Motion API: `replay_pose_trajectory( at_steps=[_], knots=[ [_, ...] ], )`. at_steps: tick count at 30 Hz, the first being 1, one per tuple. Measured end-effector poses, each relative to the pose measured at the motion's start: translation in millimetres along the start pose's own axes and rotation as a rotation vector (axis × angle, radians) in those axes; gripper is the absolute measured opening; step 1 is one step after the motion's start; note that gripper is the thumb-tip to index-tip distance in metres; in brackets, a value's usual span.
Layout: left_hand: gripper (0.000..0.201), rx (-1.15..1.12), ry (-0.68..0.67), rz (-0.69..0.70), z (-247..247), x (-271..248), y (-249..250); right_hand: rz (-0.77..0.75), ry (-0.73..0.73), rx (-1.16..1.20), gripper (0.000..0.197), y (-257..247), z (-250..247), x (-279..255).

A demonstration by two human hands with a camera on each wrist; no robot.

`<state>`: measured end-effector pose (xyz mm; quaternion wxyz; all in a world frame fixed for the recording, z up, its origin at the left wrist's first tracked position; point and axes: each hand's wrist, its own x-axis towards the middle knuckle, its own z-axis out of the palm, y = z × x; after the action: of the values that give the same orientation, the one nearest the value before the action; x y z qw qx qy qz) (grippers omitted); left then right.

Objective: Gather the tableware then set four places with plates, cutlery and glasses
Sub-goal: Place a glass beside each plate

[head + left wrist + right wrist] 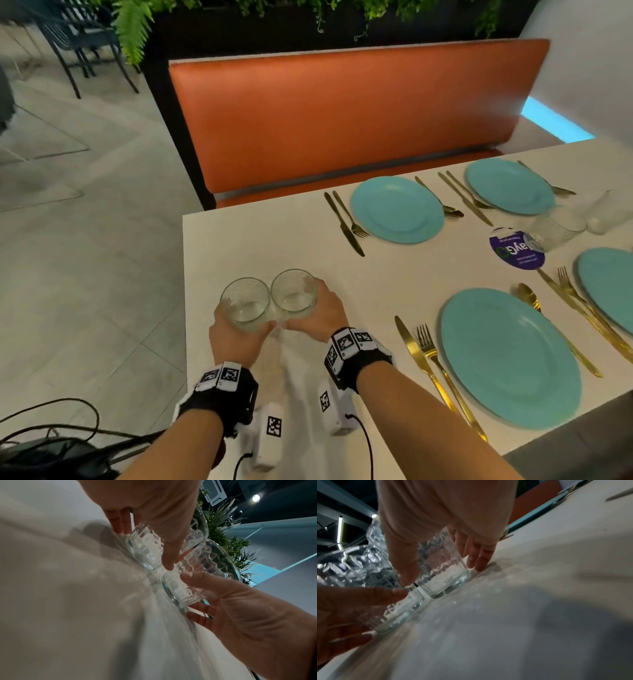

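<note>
Near the table's left end, two textured glass tumblers stand side by side, rims touching. The left hand wraps the left tumbler; the right hand wraps the right tumbler. Four turquoise plates with gold cutlery lie to the right.

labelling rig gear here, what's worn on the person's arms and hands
Both forearms are bare, with no sleeves and no gloves. The left wrist and right wrist each carry a black strap topped with white blocks printed with black-and-white square markers. A white camera unit bearing another marker hangs below each strap, trailing a thin black cable.
</note>
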<state>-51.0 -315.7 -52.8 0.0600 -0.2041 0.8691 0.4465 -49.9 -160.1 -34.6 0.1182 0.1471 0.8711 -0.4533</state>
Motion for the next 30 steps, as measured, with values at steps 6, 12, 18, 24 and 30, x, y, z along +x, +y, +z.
replay_pose_trajectory(
  at_steps=[6, 12, 18, 24, 30],
  knots=[
    [0.083, -0.052, 0.034, 0.029, 3.3, 5.4, 4.2, -0.005, 0.02, -0.059, 0.079, 0.8, -6.9, 3.3],
    [0.091, -0.102, -0.031, 0.056, 22.9, -5.1, 39.1, 0.07, 0.124, 0.058, 0.076, 15.6, -66.7, 4.5],
    [0.102, -0.115, -0.112, 0.146, 71.6, -22.2, 101.9, 0.178, 0.279, 0.074, 0.079, 50.5, -170.1, 14.1],
    [0.093, -0.098, -0.2, 0.229, 129.3, -39.2, 163.1, 0.325, 0.393, 0.041, 0.077, 102.5, -250.4, 28.7],
    [0.075, -0.085, -0.25, 0.297, 174.6, -45.2, 200.4, 0.426, 0.448, 0.026, 0.082, 147.9, -291.4, 45.3]
  ],
)
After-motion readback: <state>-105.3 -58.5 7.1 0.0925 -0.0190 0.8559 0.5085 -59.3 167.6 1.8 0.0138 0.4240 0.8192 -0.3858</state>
